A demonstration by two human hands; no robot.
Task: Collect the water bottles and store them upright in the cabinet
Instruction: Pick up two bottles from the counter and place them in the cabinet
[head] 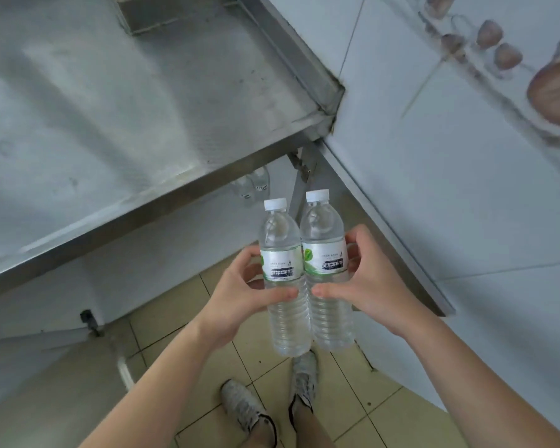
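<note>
I hold two clear water bottles with white caps and green-and-white labels, upright and side by side in front of me. My left hand [240,292] grips the left bottle [282,234] around its label. My right hand [369,286] grips the right bottle [322,227] the same way. The two bottles touch each other. Beyond them, under the steel counter, the cabinet [207,227] is open, and more bottles [256,184] show faintly inside near the top.
A stainless steel counter [126,118] fills the upper left, its front edge [143,205] running diagonally above the cabinet. An open cabinet door [417,205] stands to the right. A tiled wall with hanging garlic [556,88] is at far right. My feet [272,405] stand on beige floor tiles.
</note>
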